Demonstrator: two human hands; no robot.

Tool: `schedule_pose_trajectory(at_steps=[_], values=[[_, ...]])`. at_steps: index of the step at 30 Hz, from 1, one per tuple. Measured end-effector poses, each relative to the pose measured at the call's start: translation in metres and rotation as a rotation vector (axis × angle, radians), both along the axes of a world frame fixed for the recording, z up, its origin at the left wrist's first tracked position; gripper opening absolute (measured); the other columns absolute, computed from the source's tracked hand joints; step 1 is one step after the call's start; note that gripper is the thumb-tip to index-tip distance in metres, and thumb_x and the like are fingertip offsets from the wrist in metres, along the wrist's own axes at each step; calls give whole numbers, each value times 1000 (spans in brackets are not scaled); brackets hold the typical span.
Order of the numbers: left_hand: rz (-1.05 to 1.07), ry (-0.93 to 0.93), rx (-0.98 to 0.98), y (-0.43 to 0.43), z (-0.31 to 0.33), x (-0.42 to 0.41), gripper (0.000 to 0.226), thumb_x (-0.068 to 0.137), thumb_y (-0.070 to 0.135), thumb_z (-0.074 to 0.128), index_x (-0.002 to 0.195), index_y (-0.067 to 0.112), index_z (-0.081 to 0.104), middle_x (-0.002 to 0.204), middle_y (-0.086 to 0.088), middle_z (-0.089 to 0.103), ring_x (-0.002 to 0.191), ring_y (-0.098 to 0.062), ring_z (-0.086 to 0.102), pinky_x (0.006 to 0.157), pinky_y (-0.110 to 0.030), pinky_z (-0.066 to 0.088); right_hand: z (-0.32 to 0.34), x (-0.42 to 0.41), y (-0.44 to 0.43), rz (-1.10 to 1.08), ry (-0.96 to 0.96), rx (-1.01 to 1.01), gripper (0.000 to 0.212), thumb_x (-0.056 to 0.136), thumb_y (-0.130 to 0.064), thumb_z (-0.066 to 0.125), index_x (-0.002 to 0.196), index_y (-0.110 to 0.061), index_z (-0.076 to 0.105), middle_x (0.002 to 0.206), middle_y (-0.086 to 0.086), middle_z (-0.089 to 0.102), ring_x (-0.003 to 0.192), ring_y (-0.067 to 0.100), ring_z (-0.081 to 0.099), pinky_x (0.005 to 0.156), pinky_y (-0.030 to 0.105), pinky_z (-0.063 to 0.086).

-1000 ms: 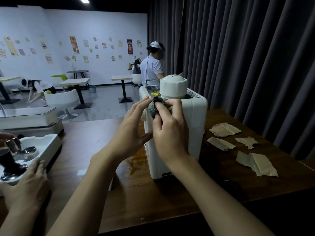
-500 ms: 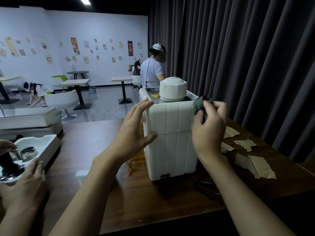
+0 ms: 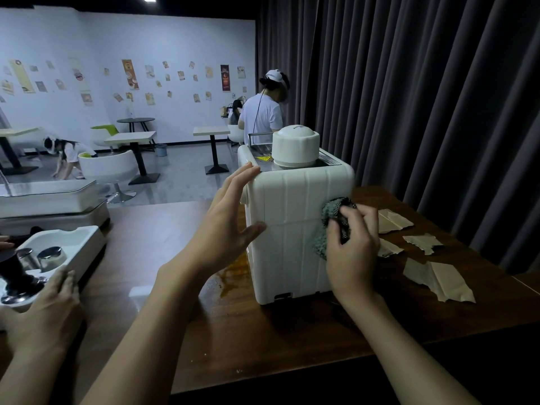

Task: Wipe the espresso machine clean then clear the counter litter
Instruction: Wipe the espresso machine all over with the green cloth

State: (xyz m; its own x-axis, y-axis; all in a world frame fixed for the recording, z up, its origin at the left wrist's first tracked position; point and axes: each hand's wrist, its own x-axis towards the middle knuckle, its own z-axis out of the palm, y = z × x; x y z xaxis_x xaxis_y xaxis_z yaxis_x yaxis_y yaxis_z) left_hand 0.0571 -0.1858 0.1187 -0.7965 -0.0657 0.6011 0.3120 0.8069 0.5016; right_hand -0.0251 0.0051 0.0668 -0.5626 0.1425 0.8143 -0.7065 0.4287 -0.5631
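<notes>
Fingers (image 3: 349, 213) of my R hand (image 3: 353, 249) curl round grey cloth (image 3: 327, 213) against espresso machine (image 3: 289, 229) on bench (image 3: 233, 331); L hand (image 3: 225, 232) spread open at its left edge. Paper scraps (image 3: 438, 277) lie just right.

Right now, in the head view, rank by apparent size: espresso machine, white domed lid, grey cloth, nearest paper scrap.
1. espresso machine
2. nearest paper scrap and white domed lid, about alike
3. grey cloth, partly hidden by the right hand
</notes>
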Motion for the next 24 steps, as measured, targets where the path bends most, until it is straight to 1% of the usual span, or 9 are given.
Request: schedule_pose_trajectory(at_steps=[3, 6, 9, 12, 15, 18, 20, 22, 24], values=[[47, 29, -4, 5, -6, -3, 92, 84, 14, 77, 151, 41, 20, 161, 18, 15, 151, -11, 19, 121, -48, 30, -10, 2, -2, 22, -9, 33, 21, 83, 4, 68, 103, 0, 65, 109, 16, 55, 98, 15, 53, 83, 0, 36], [152, 39, 41, 15, -15, -4, 94, 82, 25, 79, 151, 45, 19, 158, 1, 15, 148, -20, 19, 119, -42, 27, -21, 0, 4, 77, 18, 211, 27, 81, 6, 69, 106, -2, 64, 115, 17, 53, 104, 17, 52, 85, 16, 41], [244, 113, 48, 23, -17, -7, 90, 79, 37, 81, 150, 43, 27, 145, -7, 24, 134, -25, 32, 110, -34, 34, -18, -6, 19, 63, -140, 46, 31, 86, 1, 64, 117, -3, 61, 129, 15, 49, 115, 17, 47, 89, 15, 43], [286, 161, 172, 32, -17, -10, 81, 80, 40, 79, 146, 46, 32, 142, -7, 25, 129, -28, 40, 107, -44, 45, -15, -26, 33, 192, -416, -171, 34, 93, -5, 58, 126, -9, 55, 127, 4, 55, 114, 12, 50, 93, 17, 46], [274, 157, 340, 42, -19, -14, 86, 81, 39, 80, 147, 47, 26, 136, 3, 26, 122, -23, 49, 97, -46, 54, -14, -44, 44, 424, -499, -250, 26, 92, -2, 58, 117, -10, 58, 114, 11, 65, 105, 21, 62, 91, 42, 54], [328, 176, 444, 52, -13, -21, 82, 78, 41, 81, 145, 32, 34, 137, 0, 28, 113, -18, 54, 99, -35, 52, -9, -38, 46, 534, -515, -291, 23, 91, 5, 57, 105, -13, 59, 100, 12, 67, 88, 13, 67, 73, 31, 57], [348, 191, 491, 56, -8, -23, 75, 77, 43, 82, 139, 29, 41, 136, -2, 30, 103, -11, 57, 94, -28, 51, -11, -32, 44, 540, -502, -285, 23, 91, 4, 58, 109, -11, 60, 103, 12, 68, 94, 18, 67, 76, 35, 59], [344, 209, 517, 55, -7, -25, 69, 77, 44, 82, 133, 31, 45, 133, 0, 33, 99, -4, 56, 92, -29, 53, -13, -26, 41, 526, -477, -265, 25, 91, 2, 59, 114, -9, 59, 105, 11, 67, 99, 22, 66, 80, 41, 58], [324, 203, 548, 48, -9, -25, 71, 73, 52, 82, 131, 32, 46, 133, 0, 37, 109, -12, 59, 97, -36, 54, -16, -19, 37, 521, -458, -250, 26, 91, 0, 59, 115, -11, 60, 105, 7, 67, 99, 18, 66, 79, 38, 58]])
